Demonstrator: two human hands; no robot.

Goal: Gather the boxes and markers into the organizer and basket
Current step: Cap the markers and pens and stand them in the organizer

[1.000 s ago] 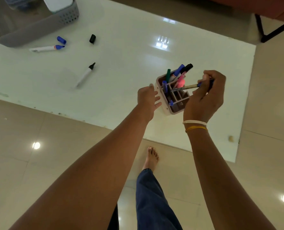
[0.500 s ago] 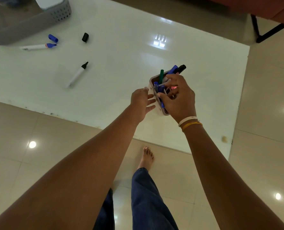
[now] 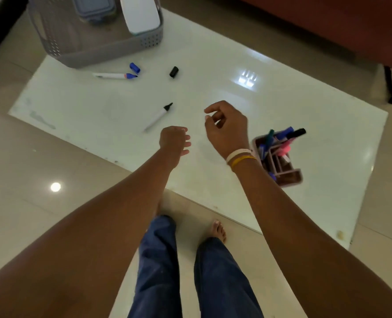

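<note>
**Reaching for the loose markers, both hands free**

Hovering over the white surface [image 3: 282, 92], our two hands carry nothing. On our right hand [image 3: 227, 127] the fingers are loosely curled with the thumb and forefinger apart, pinching nothing; on our left hand [image 3: 175, 140] they hang relaxed and unclenched.

Nearest to us lies the black-tipped marker [image 3: 158, 117], uncapped, flat on the surface just beyond our left hand. Its likely cap, the black cap [image 3: 173, 72], sits well apart, farther up. Near the basket [image 3: 94, 42] lies the blue-tipped marker [image 3: 114, 75], also uncapped, with the blue cap [image 3: 134, 67] just beside its tip. Two boxes already stand inside the basket. The organizer [image 3: 279, 159] stands to the right of our right wrist with several markers upright in it.

We judge these markers light, stiff and smooth, likely to roll on the glossy surface if nudged. We would pinch each at mid-barrel, clear of the exposed tip, which could smear ink on skin or surface. The caps are small and slippery-looking, and best pinched across their sides. We think capping comes before storing.
</note>
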